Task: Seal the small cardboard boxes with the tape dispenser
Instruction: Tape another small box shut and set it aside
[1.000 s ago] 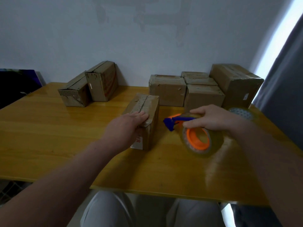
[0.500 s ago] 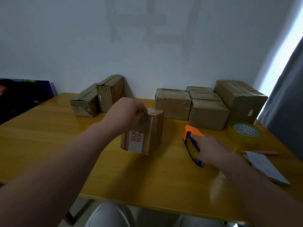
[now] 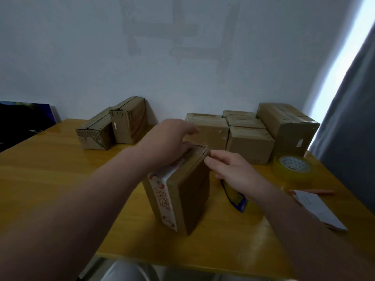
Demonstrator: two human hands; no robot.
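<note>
A small cardboard box with a strip of white and red printed tape stands tilted on the yellow table. My left hand grips its top far end. My right hand is at the box's upper right corner, fingertips touching the edge and holding nothing. The tape dispenser lies on the table just right of the box, mostly hidden under my right wrist, with only its blue frame showing.
Two boxes sit at the back left, and several more boxes are stacked at the back right against the wall. A spare tape roll, a pencil and a paper slip lie at the right. A curtain hangs far right.
My right hand set the tape dispenser down and came up to the box's corner. My left hand tipped the box up and turned it, taped side toward me.
</note>
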